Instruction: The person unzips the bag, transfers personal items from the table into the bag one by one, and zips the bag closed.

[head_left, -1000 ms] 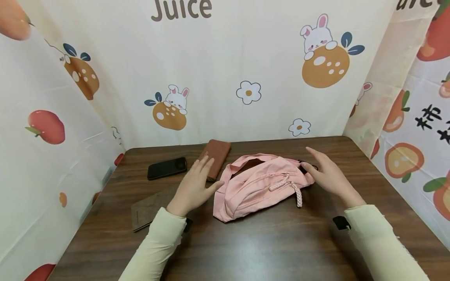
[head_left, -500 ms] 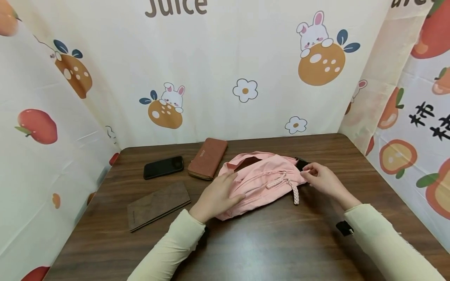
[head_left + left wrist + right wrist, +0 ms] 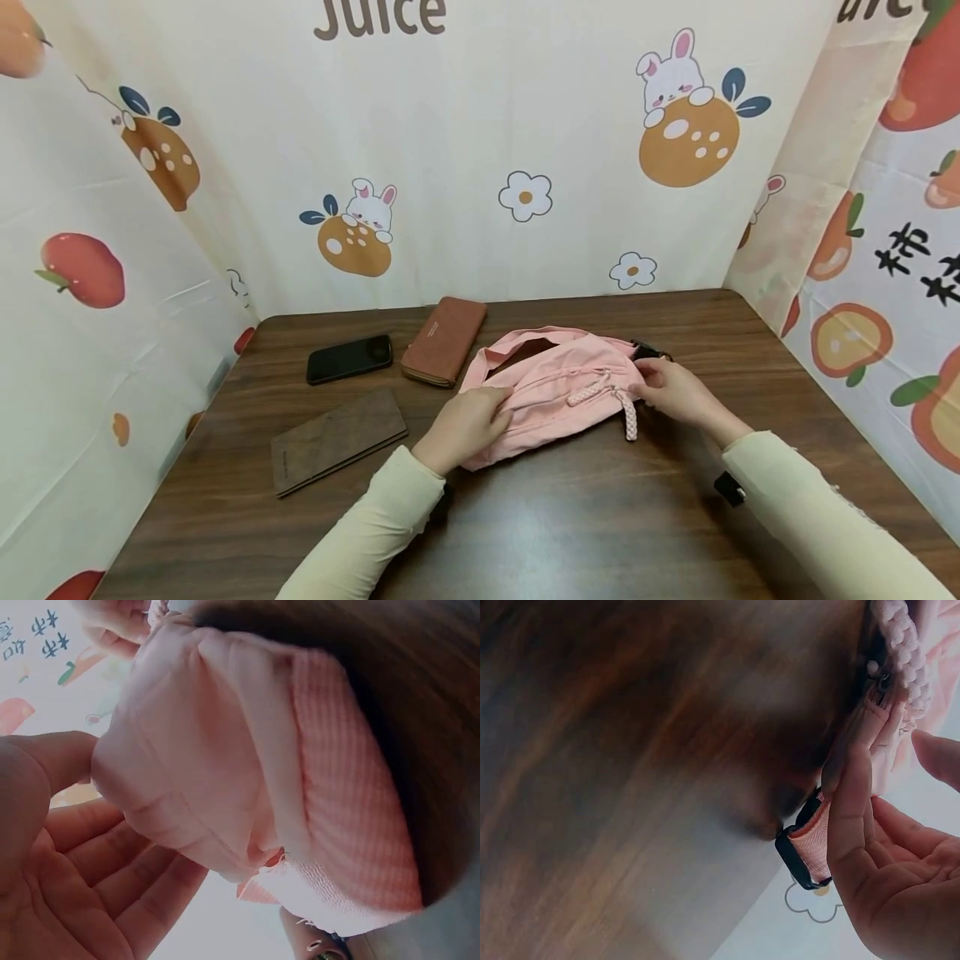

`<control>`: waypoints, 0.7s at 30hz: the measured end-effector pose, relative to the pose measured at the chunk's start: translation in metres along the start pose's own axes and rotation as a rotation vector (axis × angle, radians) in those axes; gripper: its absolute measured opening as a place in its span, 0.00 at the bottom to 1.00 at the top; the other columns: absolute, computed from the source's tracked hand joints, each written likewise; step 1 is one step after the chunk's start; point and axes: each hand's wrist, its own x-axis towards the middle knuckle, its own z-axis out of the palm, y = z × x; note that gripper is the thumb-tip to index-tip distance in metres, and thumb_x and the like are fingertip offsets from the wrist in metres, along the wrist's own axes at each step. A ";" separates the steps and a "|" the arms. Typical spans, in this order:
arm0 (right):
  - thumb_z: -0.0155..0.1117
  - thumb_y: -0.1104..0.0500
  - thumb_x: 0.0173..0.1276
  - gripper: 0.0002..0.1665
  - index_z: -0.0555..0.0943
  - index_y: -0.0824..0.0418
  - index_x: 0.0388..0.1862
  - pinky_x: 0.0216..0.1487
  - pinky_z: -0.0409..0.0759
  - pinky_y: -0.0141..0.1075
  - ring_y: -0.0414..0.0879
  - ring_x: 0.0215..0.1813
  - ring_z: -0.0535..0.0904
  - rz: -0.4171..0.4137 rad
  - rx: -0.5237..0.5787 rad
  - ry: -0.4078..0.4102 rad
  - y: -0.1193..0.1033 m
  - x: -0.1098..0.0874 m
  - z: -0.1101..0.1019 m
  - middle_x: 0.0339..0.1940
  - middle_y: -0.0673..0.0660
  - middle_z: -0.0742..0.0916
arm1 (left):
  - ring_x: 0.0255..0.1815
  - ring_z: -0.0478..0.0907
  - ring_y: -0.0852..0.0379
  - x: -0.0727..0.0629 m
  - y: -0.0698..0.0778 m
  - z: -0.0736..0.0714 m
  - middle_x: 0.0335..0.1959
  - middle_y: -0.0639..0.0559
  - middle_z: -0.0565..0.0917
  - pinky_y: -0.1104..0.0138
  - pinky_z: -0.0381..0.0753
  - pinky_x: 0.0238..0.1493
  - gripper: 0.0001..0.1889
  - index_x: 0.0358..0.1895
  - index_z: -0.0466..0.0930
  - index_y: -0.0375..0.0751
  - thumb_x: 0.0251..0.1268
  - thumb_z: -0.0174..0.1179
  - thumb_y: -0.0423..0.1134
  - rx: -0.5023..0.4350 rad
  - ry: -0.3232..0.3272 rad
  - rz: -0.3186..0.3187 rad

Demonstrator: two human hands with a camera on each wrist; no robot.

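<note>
A pink waist bag (image 3: 551, 392) lies flat on the dark wooden table, its strap (image 3: 517, 340) looped behind it. My left hand (image 3: 467, 427) grips the bag's left end. In the left wrist view its thumb and fingers lie on either side of the pink cloth (image 3: 187, 742), beside the ribbed strap (image 3: 349, 772). At the right end, my right hand (image 3: 681, 393) pinches the bag's edge near the black buckle (image 3: 647, 351). The right wrist view shows the buckle (image 3: 802, 855) just beyond the fingers and a braided zipper pull (image 3: 906, 656) above them.
A reddish-brown zip wallet (image 3: 445, 342) lies behind the bag, to its left. Further left are a black phone (image 3: 349, 359) and a grey-brown long wallet (image 3: 339, 442). Printed curtains (image 3: 450, 150) stand around the table's back and sides.
Both hands have come down from above the table onto the bag's two ends. The left hand has moved right, away from the wallets, and its fingers have closed on the cloth.
</note>
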 end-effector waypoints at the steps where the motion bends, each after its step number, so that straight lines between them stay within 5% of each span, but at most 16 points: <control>1: 0.63 0.61 0.68 0.28 0.71 0.76 0.62 0.27 0.76 0.35 0.45 0.26 0.80 0.000 0.017 -0.023 0.000 0.001 0.000 0.28 0.59 0.86 | 0.52 0.84 0.50 0.000 -0.001 0.000 0.48 0.45 0.87 0.57 0.82 0.51 0.17 0.56 0.82 0.38 0.67 0.59 0.39 0.006 0.004 0.000; 11: 0.65 0.62 0.64 0.26 0.74 0.73 0.59 0.24 0.75 0.34 0.44 0.24 0.78 0.007 0.033 -0.051 -0.002 0.002 0.004 0.22 0.56 0.84 | 0.55 0.82 0.49 0.001 -0.001 -0.004 0.52 0.44 0.86 0.56 0.80 0.56 0.17 0.56 0.81 0.37 0.66 0.60 0.37 -0.007 0.021 -0.008; 21: 0.65 0.60 0.64 0.26 0.76 0.72 0.58 0.25 0.75 0.34 0.42 0.24 0.78 0.008 0.011 -0.035 0.000 0.002 0.004 0.25 0.57 0.85 | 0.63 0.77 0.48 0.017 0.029 -0.007 0.61 0.42 0.80 0.58 0.75 0.63 0.20 0.60 0.77 0.34 0.66 0.60 0.37 -0.054 0.156 0.074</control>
